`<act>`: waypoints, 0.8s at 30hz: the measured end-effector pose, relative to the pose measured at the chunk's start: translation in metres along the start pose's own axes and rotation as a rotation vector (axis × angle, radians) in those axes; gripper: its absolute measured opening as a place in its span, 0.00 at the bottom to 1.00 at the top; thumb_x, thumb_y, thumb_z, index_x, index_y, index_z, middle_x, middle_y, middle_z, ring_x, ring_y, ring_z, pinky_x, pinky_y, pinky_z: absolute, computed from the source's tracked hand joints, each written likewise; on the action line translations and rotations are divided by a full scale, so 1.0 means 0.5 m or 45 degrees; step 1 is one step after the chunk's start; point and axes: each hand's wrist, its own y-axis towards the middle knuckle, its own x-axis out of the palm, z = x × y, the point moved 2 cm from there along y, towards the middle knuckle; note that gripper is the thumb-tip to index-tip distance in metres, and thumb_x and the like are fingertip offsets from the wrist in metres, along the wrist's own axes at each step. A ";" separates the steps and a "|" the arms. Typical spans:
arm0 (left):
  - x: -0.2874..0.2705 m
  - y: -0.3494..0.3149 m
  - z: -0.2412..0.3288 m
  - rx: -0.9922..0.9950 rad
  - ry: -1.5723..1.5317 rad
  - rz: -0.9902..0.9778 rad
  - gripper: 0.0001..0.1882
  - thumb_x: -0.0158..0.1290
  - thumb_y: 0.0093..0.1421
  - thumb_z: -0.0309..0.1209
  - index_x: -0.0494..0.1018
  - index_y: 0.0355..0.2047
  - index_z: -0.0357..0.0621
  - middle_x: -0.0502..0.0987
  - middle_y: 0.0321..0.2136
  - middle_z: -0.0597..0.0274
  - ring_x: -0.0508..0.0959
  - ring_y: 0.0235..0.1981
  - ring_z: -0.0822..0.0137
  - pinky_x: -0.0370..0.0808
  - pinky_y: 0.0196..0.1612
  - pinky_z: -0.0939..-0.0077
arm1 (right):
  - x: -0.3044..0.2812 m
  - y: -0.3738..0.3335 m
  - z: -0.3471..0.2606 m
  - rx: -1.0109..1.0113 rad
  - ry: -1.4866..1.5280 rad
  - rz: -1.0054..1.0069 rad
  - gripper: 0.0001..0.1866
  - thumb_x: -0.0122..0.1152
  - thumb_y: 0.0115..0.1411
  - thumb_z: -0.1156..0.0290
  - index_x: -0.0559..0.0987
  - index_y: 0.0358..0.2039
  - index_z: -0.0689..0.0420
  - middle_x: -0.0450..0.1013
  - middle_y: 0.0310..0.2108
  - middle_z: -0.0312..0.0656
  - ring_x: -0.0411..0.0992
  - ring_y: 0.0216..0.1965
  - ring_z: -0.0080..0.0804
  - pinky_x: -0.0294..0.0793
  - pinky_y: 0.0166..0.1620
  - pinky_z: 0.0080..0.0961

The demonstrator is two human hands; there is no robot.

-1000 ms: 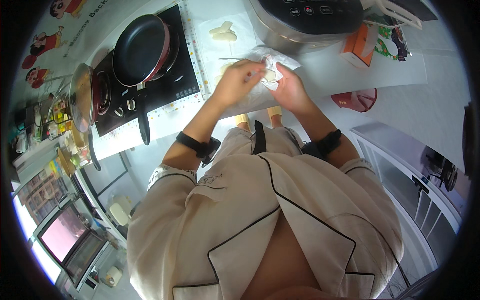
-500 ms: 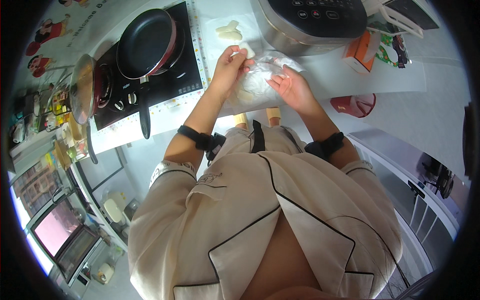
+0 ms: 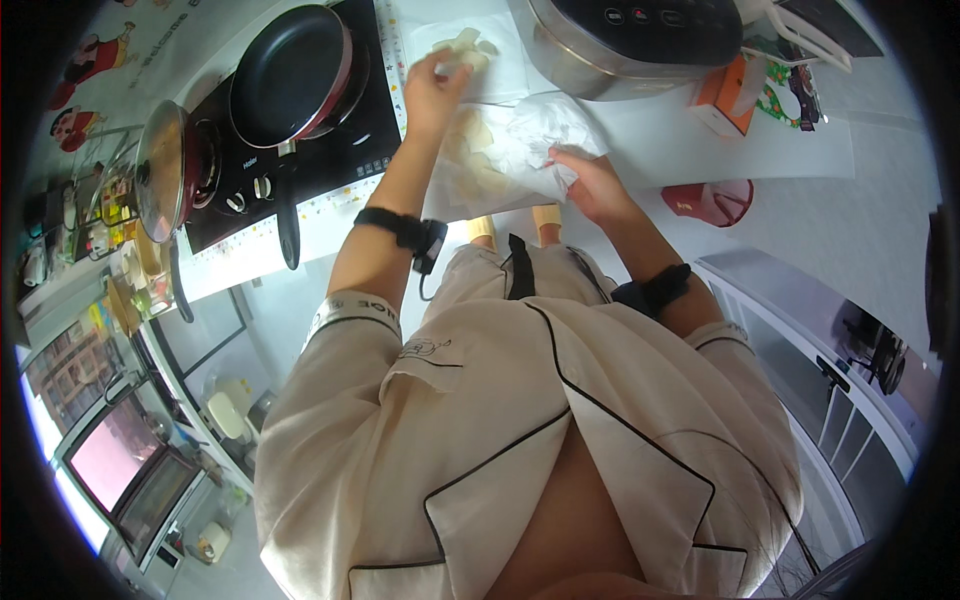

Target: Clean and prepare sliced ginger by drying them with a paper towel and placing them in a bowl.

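On a white sheet [image 3: 512,85] at the back of the counter lies a small pile of pale, flat pieces [image 3: 478,45]. My left hand [image 3: 432,95] reaches to the near left side of this pile, its thumb and fingers closed around a pale piece [image 3: 457,66] that they partly hide. A crumpled, thin white bag [image 3: 545,130], seemingly plastic, spreads out nearer to me. More pale pieces [image 3: 480,178] show in or under its left part; I cannot tell which. At the bag's right edge, my right hand [image 3: 592,185] pinches the material between thumb and fingers.
Left of the hands, a black frying pan [image 3: 290,80] rests on a cooktop [image 3: 365,120], its handle toward me. A lidded pot [image 3: 162,175] stands farther left. Behind the bag is a rice cooker [image 3: 620,60]; an orange box [image 3: 722,95] sits right of it.
My left hand has moved away from me, from beside the bag to the pile, carrying a pale piece. My open right hand has closed on the bag, which now lies more spread out.
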 end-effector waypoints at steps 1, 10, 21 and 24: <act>-0.013 -0.020 0.018 -0.036 0.052 -0.230 0.19 0.62 0.54 0.37 0.77 0.43 0.38 0.78 0.41 0.49 0.79 0.31 0.56 0.77 0.38 0.67 | 0.003 -0.005 -0.003 0.028 0.007 0.059 0.18 0.58 0.61 0.76 0.73 0.52 0.63 0.74 0.47 0.44 0.74 0.47 0.33 0.74 0.49 0.30; -0.032 -0.117 0.025 0.220 0.481 -0.372 0.16 0.58 0.54 0.35 0.77 0.41 0.39 0.79 0.32 0.46 0.80 0.35 0.47 0.76 0.43 0.58 | 0.037 -0.011 -0.033 0.161 0.043 0.497 0.16 0.63 0.59 0.73 0.76 0.46 0.68 0.76 0.41 0.43 0.74 0.43 0.30 0.74 0.45 0.27; -0.068 -0.152 0.132 -0.208 -0.554 -0.478 0.11 0.61 0.57 0.28 0.76 0.39 0.38 0.77 0.25 0.63 0.77 0.27 0.72 0.74 0.33 0.79 | 0.112 0.026 -0.070 0.007 0.318 0.364 0.19 0.57 0.56 0.66 0.75 0.46 0.61 0.75 0.38 0.45 0.76 0.35 0.34 0.74 0.39 0.29; -0.030 -0.178 0.118 -0.225 -0.717 -0.561 0.12 0.63 0.55 0.27 0.75 0.38 0.37 0.76 0.24 0.63 0.73 0.24 0.74 0.72 0.29 0.80 | 0.164 0.006 -0.122 0.217 0.837 0.078 0.23 0.52 0.61 0.59 0.73 0.51 0.60 0.75 0.43 0.45 0.76 0.40 0.37 0.74 0.45 0.33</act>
